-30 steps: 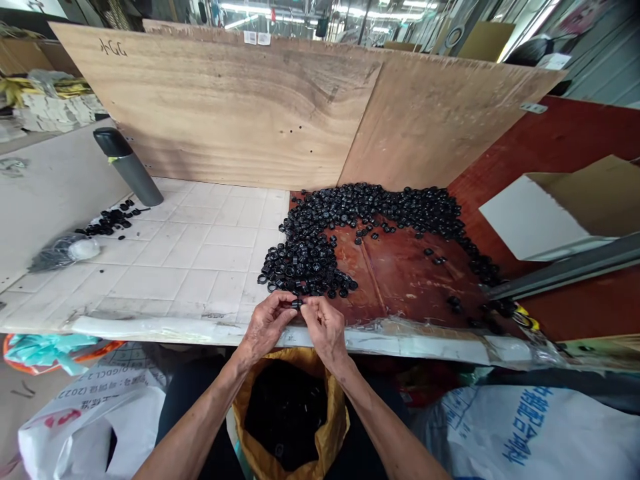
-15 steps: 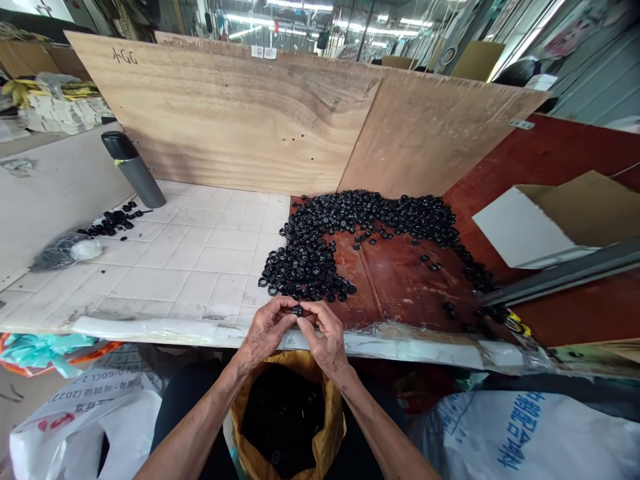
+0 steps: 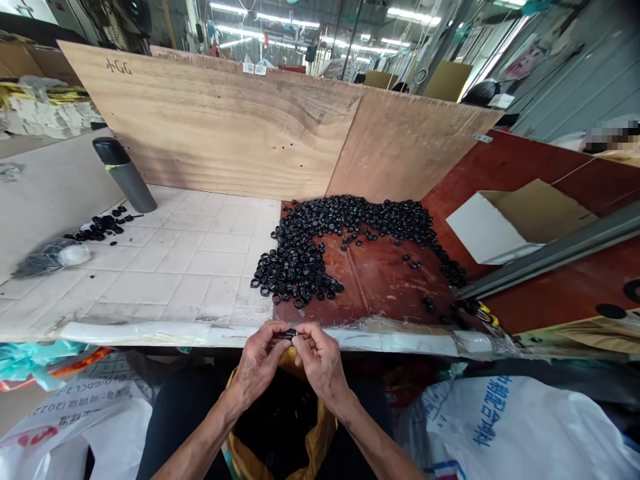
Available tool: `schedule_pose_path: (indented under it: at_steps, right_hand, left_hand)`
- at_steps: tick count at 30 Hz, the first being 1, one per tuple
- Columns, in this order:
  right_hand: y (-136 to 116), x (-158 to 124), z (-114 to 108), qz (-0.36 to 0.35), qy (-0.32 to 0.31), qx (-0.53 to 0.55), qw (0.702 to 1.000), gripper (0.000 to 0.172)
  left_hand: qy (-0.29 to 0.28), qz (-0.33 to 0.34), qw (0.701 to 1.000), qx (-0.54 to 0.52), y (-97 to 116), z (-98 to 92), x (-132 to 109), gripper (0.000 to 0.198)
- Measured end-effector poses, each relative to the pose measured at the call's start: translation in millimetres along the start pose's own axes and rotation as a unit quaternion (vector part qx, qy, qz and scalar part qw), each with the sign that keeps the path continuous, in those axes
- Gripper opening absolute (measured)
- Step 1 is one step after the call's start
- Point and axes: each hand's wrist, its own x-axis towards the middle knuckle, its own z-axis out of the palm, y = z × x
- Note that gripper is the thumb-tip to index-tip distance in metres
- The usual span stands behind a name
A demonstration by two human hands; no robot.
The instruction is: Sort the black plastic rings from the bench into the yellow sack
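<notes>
My left hand (image 3: 257,360) and right hand (image 3: 321,363) together pinch one small black part (image 3: 291,334) at the wrapped front edge (image 3: 150,333) of the bench (image 3: 375,273), near the yellow sack (image 3: 324,433); white tiles (image 3: 213,262) stretch left of the black pile (image 3: 295,263).

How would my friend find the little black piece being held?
Find the table's white front edge. Near its middle, the left hand and right hand meet. The black piece is pinched between them, unlike those lying loose in the pile beyond.
</notes>
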Motion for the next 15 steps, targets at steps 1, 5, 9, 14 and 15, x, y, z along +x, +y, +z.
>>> schedule_pose_path:
  at_steps: [1,5,9,14,15]
  right_hand:
    - [-1,-2,1,0.029,-0.002,0.022,0.999,0.019]
    - [2,-7,-5,0.124,-0.043,0.072,0.989,0.020]
    - [15,24,-37,-0.013,0.042,-0.135,0.990,0.017]
    - [34,82,-58,-0.129,0.086,-0.360,0.920,0.031]
    - [37,88,-57,-0.125,0.078,-0.387,0.910,0.031]
  left_hand:
    - [0.009,0.023,0.999,0.030,0,-1.0,-3,0.020]
    - [-0.058,0.088,0.987,0.123,3,-13.4,-12,0.024]
    - [-0.185,0.038,0.965,0.179,9,-20.3,11,0.016]
    - [-0.020,0.079,0.938,0.338,1,9.0,72,0.014]
    - [-0.015,0.073,0.926,0.370,-2,15.6,80,0.015]
